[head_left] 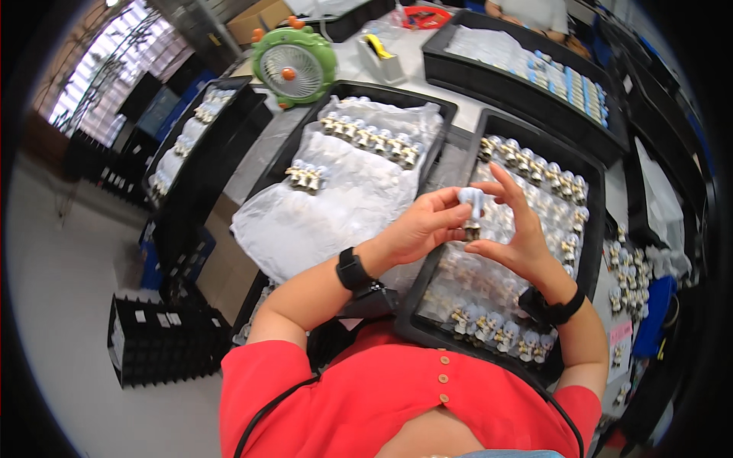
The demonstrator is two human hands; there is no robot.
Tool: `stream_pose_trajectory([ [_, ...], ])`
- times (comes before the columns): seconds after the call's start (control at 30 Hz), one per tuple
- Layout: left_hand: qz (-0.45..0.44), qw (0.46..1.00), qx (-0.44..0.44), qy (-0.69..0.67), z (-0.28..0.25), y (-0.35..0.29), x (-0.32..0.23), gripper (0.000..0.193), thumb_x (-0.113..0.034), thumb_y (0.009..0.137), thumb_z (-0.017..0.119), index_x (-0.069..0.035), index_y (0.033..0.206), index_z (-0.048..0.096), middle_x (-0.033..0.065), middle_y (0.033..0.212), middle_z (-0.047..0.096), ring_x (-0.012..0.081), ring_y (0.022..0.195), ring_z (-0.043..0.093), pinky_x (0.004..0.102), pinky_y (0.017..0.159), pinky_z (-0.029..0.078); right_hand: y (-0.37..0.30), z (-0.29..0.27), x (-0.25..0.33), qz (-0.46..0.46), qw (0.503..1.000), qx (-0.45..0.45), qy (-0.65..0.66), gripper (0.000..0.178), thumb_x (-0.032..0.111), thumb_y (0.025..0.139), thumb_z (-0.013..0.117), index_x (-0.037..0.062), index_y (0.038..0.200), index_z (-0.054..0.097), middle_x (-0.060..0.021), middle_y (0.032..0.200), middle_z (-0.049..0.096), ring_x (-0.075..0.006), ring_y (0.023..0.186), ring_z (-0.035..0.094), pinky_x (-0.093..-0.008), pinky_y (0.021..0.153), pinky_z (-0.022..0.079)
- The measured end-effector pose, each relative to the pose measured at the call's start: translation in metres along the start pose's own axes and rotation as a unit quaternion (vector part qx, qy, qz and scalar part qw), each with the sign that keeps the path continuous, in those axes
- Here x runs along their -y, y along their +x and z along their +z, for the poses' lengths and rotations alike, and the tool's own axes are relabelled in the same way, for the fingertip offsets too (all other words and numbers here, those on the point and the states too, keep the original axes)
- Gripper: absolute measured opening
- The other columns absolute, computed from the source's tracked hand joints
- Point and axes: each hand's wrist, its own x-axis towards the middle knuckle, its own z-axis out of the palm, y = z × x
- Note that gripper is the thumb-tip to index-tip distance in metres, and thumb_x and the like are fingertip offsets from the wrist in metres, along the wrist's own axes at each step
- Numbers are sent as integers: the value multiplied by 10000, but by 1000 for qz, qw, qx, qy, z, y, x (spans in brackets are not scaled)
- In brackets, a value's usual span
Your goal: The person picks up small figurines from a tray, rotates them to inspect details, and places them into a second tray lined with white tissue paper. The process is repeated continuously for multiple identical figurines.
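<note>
Between my two hands is a small figurine (473,200) with a pale blue-white top and a dark base. The fingers of my left hand (429,221) pinch it from the left. My right hand (521,229) curves around its right side, thumb and fingers spread apart; whether a fingertip touches it I cannot tell. Both hands are above a black tray (594,229) with rows of similar figurines (534,166) and clear plastic film. To the left, another black tray (450,114) is lined with white sheeting (328,221) and holds a row of figurines (370,137) and a smaller cluster (305,175).
A green fan (293,65) and a tape dispenser (382,61) stand at the back. A third tray (527,95) holds blue-and-white pieces, with a person (534,15) behind it. Loose figurines (632,275) lie at right. Black crates (168,343) stand on the left floor.
</note>
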Motion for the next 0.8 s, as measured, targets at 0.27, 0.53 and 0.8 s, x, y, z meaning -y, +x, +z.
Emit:
stream_pose_trajectory([
  [0.27,45,900,-155,406,-7,-19,-67,363,-184,836,697,6,1116,567,56,931,657,107,809,634,262,700,519,1,-5,7,-6,999,-35,-24,908,132,673,805,96,1432,306,-102,1156,605,-241,1086,570,-371,915,447],
  [0.53,-47,611,-323,721,-135,-67,-98,461,-276,671,797,23,981,630,116,814,654,178,738,634,295,670,509,2,-6,9,-17,998,-57,-30,830,116,712,774,84,1414,334,-111,1124,618,-242,1047,591,-367,907,453],
  [0.8,-77,566,-320,756,-154,-74,-90,441,-258,640,797,19,932,616,172,837,656,292,785,645,366,722,504,2,-5,4,-9,997,-61,-42,785,100,728,759,82,1401,354,-102,1094,631,-239,1021,602,-358,875,459],
])
